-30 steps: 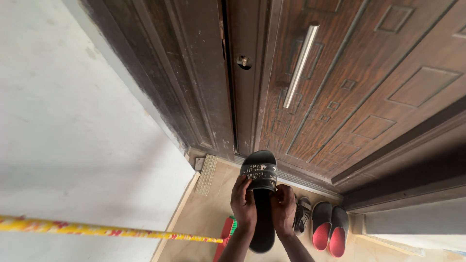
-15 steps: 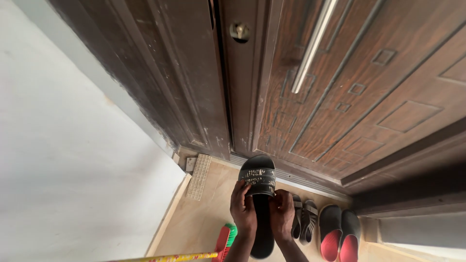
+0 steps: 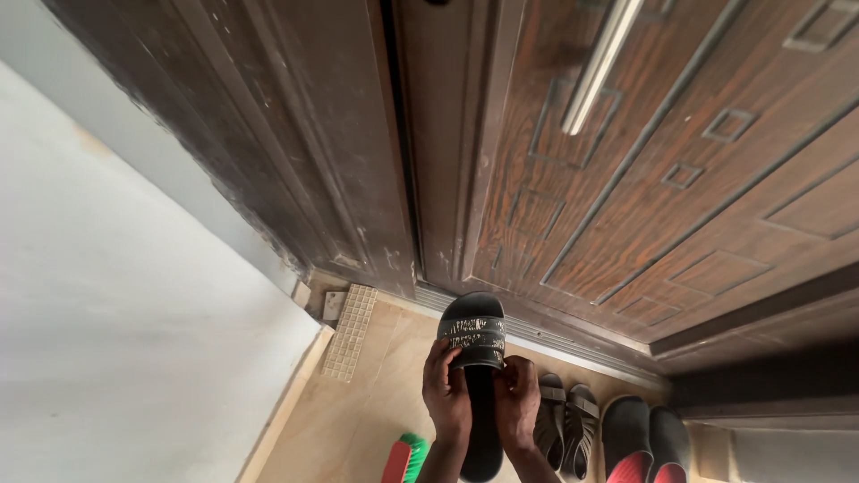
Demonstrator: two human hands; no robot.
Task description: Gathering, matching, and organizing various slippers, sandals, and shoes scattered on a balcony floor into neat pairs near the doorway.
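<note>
A black slide sandal (image 3: 473, 344) with a worn, flaking strap is held up in front of a dark wooden door (image 3: 626, 179). My left hand (image 3: 446, 398) grips its left edge just below the strap. My right hand (image 3: 517, 402) grips its right edge at the same height. The sandal's toe points toward the door's threshold and its heel end hangs between my wrists.
On the beige tiled floor (image 3: 367, 411) stand a pair of dark strapped sandals (image 3: 565, 425) and a pair of black clogs with red insides (image 3: 646, 440). A red and green broom head (image 3: 403, 458) lies at the bottom edge. A white wall (image 3: 116, 340) fills the left.
The view has tilted downward and closer: the door handle and lock hole slid up, and the yellow broomstick has left the picture. Both hands keep the same hold on the sandal.
</note>
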